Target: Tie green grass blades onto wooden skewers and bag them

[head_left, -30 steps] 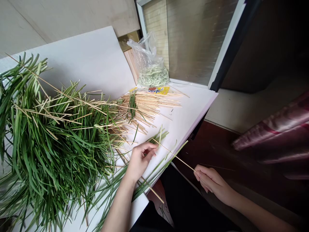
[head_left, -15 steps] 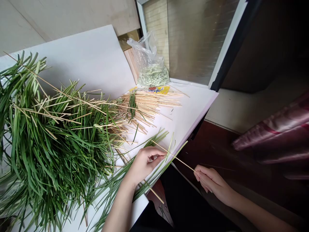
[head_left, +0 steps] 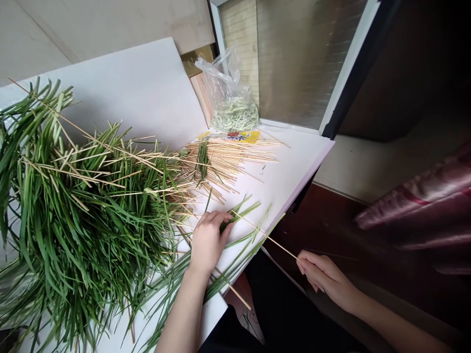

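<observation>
My right hand (head_left: pixel 326 277) is closed around the end of a thin bamboo skewer (head_left: pixel 281 246), which slants up and left over the table edge. A few pale garlic chive stems (head_left: pixel 268 216) cross the skewer around its middle; whether they are pierced is too small to tell. My left hand (head_left: pixel 210 239) is curled over a small bunch of garlic chives (head_left: pixel 247 208) near the skewer's tip, thumb and fingers around the stems. Its fingertips are partly hidden. Beneath my left wrist, loose chives trail down the white tabletop (head_left: pixel 285 171), along with another skewer (head_left: pixel 239 297).
A big heap of skewered garlic chives (head_left: pixel 88 230) covers the left side. Bare skewers (head_left: pixel 224 164) lie fanned out behind, a small chive bundle (head_left: pixel 201 159) on top. A clear plastic bag (head_left: pixel 233 105) of pale green pieces stands at the back. A shiny curtain (head_left: pixel 423 206) hangs right.
My left hand has moved left and slightly up, from the stems at the skewer to the bunch of chives on the table. The right hand and skewer have hardly moved.
</observation>
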The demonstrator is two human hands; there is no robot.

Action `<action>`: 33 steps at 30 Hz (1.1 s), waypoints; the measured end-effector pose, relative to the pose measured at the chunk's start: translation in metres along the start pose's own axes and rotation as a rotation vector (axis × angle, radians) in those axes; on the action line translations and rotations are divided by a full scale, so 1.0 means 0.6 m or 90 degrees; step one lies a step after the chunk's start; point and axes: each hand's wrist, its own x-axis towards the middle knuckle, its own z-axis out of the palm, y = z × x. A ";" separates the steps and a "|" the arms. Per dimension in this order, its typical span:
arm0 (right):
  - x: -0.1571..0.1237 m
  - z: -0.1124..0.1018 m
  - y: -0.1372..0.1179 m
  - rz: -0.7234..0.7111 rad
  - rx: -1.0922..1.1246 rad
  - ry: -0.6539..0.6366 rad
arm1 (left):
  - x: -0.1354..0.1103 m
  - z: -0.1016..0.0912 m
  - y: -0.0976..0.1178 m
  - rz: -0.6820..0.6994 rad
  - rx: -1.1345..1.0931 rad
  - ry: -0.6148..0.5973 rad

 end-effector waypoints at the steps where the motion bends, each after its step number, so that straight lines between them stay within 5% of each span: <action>1: 0.000 0.000 0.000 -0.001 0.000 0.000 | 0.000 0.000 0.000 -0.004 -0.004 -0.001; 18: 0.002 0.000 -0.002 0.002 -0.022 -0.002 | 0.004 -0.007 0.001 -0.084 -0.153 0.118; 33: -0.002 -0.001 0.007 -0.003 -0.001 0.004 | 0.001 0.005 -0.004 -0.150 -0.337 0.036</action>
